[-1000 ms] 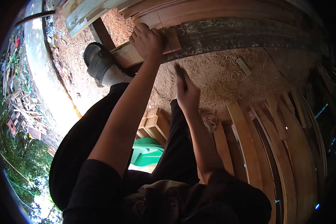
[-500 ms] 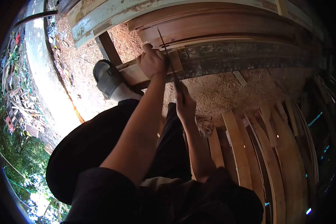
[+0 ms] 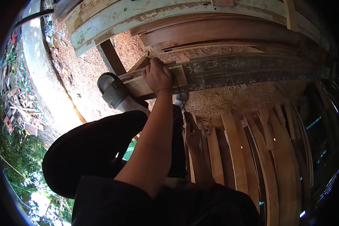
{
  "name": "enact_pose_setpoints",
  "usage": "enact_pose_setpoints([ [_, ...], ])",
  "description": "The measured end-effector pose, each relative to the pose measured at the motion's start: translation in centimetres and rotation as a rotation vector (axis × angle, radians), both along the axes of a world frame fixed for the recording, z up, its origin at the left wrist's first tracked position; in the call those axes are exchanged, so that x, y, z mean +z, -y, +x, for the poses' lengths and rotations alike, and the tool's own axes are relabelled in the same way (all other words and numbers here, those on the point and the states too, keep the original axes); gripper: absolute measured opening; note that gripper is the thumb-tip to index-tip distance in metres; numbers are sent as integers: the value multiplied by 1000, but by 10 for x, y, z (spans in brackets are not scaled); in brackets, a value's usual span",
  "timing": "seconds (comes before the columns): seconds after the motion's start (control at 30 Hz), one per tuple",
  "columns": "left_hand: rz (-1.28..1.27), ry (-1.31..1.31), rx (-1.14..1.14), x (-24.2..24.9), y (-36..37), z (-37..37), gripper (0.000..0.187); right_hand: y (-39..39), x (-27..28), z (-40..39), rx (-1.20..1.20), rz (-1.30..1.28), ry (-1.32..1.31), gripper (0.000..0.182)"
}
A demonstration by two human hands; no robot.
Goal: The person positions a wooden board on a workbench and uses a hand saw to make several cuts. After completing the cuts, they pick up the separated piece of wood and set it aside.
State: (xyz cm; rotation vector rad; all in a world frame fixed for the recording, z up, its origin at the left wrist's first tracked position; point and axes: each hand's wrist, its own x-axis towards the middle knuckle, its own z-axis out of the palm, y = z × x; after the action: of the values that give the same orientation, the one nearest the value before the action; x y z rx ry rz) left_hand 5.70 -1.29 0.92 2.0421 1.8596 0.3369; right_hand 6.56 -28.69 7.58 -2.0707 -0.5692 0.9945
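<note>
My left hand (image 3: 159, 77) is closed over a short light wooden board (image 3: 139, 86), pressing it against a long, dark, worn beam (image 3: 233, 69). In my right hand (image 3: 192, 133), nearer my body, is the handle of a handsaw. The narrow saw blade (image 3: 182, 106) points away from me toward the board, close beside my left wrist. Part of the blade is hidden around my left hand. My sandalled foot (image 3: 113, 92) rests against the board's left end.
Long pale-painted planks (image 3: 139, 17) and reddish-brown boards (image 3: 222, 32) lie beyond the beam. Several cut boards (image 3: 233, 150) lie side by side at right. Shavings (image 3: 218, 98) cover the ground. Scrap wood (image 3: 19, 109) is heaped at far left.
My right hand has drawn the saw back toward my body, so less blade shows beyond my left hand. My left hand stays on the board; the view has shifted slightly.
</note>
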Motion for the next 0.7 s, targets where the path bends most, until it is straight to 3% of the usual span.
enact_pose_setpoints([
  [0.2,7,-4,-27,0,-1,-1,20,-108,8,29,-20,-220,-171,49],
  [0.23,-7,-20,-37,-1,0,-3,21,-69,-7,3,-74,-120,-53,47],
  [0.3,-45,-52,-46,1,0,-3,21,-6,7,-10,-50,-72,-61,48],
  [0.37,-23,-40,-41,0,-1,-2,21,9,17,-14,-50,-84,-85,49],
  [0.43,-17,-24,-59,0,7,-4,20,-24,24,-5,-101,-171,-142,50],
  [0.53,-29,-24,-23,-5,5,-5,19,-106,1,25,-137,-89,-113,48],
  [0.6,6,-13,-30,-6,5,-4,19,-146,22,55,27,-377,-324,50],
  [0.63,5,-9,-34,-7,4,-4,19,-104,-4,30,-16,-189,-89,51],
  [0.7,6,-40,-36,-10,6,-7,20,-11,-17,-8,-62,-78,-48,52],
])
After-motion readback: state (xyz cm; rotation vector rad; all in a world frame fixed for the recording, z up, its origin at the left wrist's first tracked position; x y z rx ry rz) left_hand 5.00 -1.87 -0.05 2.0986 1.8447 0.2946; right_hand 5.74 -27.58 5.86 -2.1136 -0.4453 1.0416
